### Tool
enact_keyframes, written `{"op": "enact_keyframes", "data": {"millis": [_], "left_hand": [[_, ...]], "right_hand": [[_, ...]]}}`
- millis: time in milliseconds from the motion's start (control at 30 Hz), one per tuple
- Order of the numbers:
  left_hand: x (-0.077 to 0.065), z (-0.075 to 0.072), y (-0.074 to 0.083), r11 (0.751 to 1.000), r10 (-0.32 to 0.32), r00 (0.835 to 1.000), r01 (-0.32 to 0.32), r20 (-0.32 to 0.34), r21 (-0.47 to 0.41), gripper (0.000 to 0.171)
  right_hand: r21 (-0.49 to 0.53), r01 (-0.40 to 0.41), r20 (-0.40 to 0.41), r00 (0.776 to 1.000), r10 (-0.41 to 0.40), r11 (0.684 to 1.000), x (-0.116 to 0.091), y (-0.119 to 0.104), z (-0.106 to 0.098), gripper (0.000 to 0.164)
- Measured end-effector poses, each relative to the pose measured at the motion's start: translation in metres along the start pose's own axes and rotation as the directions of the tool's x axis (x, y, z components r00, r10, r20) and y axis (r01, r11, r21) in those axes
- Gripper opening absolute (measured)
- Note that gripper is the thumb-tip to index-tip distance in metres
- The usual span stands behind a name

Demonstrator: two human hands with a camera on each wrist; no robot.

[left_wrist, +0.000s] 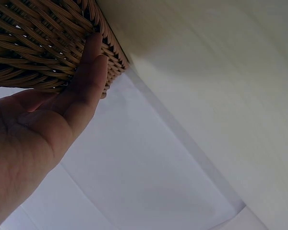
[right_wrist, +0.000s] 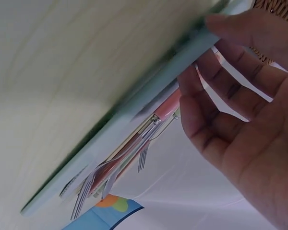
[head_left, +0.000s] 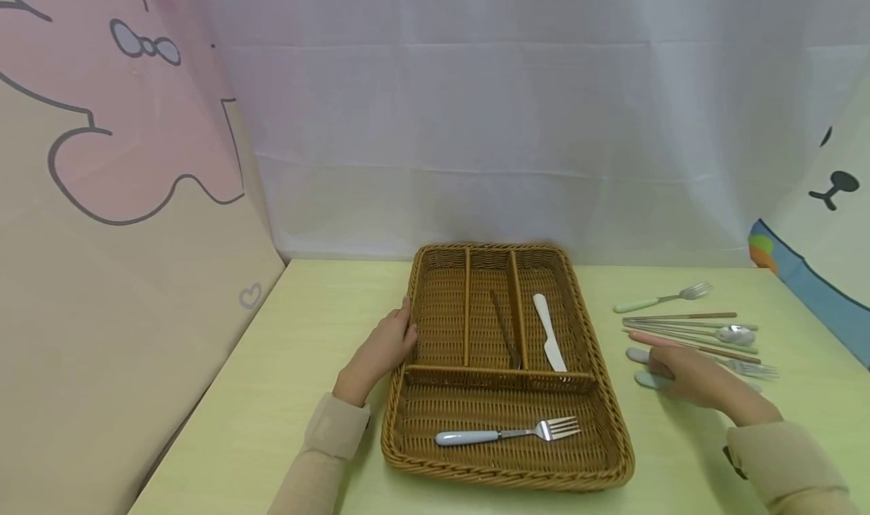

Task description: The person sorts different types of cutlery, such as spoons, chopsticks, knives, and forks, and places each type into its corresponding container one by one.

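My left hand [head_left: 382, 346] holds the left rim of a brown wicker cutlery tray [head_left: 615, 417], its fingers lying against the outer wall in the left wrist view. My right hand [head_left: 696, 379] is over the cutlery on the right. Between its thumb and fingers it pinches a pale blue-green table knife [right_wrist: 129, 112] lying low at the table. Another pale handle [head_left: 637, 355] lies just beyond it. In the tray's front compartment rests a blue-handled fork [head_left: 469, 437]. A white knife [head_left: 549, 334] lies in the right compartment, and a dark slim utensil [head_left: 504, 326] in the middle one.
Right of the tray lie a green-handled fork [head_left: 639, 305], several chopsticks [head_left: 680, 316], a spoon [head_left: 736, 335] and a pink-handled utensil [head_left: 649, 338]. The pale table [head_left: 319, 311] meets a white curtain [head_left: 476, 122] behind. Printed cloth [head_left: 170, 273] hangs on the left.
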State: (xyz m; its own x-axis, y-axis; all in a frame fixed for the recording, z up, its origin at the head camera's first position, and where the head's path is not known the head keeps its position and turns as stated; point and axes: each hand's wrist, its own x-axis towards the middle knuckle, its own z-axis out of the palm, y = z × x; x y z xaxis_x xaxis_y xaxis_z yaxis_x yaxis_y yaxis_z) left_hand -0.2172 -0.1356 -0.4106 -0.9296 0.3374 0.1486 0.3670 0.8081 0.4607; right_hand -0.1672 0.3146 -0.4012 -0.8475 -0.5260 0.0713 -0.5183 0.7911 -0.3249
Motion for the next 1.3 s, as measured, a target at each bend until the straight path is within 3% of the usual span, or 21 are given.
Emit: {"op": "enact_keyframes", "data": {"millis": [100,267,333,533,800,1300], "left_hand": [[0.000,0.001,0.000,1.000,-0.003,1.000,0.003,0.002,-0.003,0.057],[-0.001,0.001,-0.001,1.000,-0.006,1.000,0.006,0.007,0.003,0.057],[-0.001,0.000,-0.001,1.000,-0.007,1.000,0.007,0.008,0.002,0.058],[-0.002,-0.001,0.000,1.000,-0.001,1.000,0.001,0.004,0.003,0.058],[-0.001,-0.002,0.000,1.000,0.009,1.000,-0.009,0.011,0.003,0.058],[0.001,-0.001,0.000,1.000,0.005,1.000,-0.005,0.002,0.003,0.058]], "right_hand": [[0.001,-0.025,0.038,0.999,0.024,1.000,0.001,-0.001,-0.002,0.063],[-0.026,-0.059,0.050,0.997,0.060,0.998,0.003,-0.002,-0.004,0.066],[-0.045,-0.052,0.030,0.998,0.053,0.998,0.006,-0.002,-0.003,0.060],[-0.036,-0.088,-0.015,0.996,0.088,0.995,0.015,-0.006,-0.006,0.019],[-0.056,-0.105,-0.012,0.994,0.104,0.993,0.026,-0.019,-0.017,0.022],[-0.074,-0.094,-0.110,0.990,0.085,0.993,0.054,-0.041,-0.037,0.021]]}}
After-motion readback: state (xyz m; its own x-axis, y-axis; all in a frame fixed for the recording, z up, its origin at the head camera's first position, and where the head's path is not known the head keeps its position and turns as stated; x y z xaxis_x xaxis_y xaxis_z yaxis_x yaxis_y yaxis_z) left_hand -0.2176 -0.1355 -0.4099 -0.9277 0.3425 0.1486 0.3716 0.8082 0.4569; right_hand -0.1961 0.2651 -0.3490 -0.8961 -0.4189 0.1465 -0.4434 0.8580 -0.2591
